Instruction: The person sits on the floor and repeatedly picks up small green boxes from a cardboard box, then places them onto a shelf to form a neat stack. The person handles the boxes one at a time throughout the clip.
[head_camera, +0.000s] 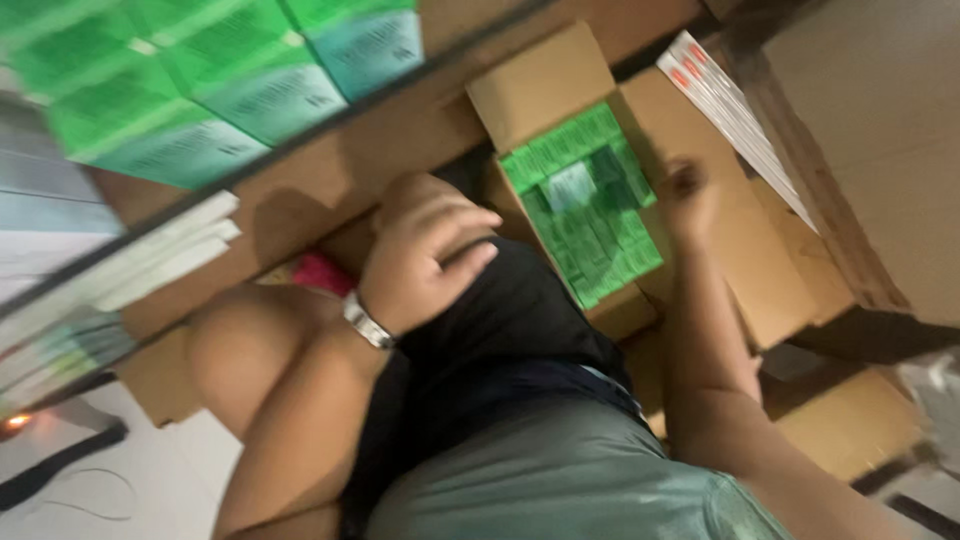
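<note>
The open cardboard box (560, 90) holds tightly packed small green cartons (590, 200). The right hand (686, 195) hovers at the box's far edge, just beside the cartons; blur hides whether it grips anything. The left hand (425, 255), wristwatch (366, 322) on its wrist, rests loosely curled on the black shorts (500, 330) near the box, holding nothing.

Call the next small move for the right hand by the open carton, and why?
Probably lower the right hand onto the green boxes in the open cardboard carton. It hovers at the carton's edge, blurred, apparently holding nothing, while the left hand, wristwatch on, rests on the lap. The boxes lie exposed with the flaps open, so they are the nearest thing to grasp.
</note>
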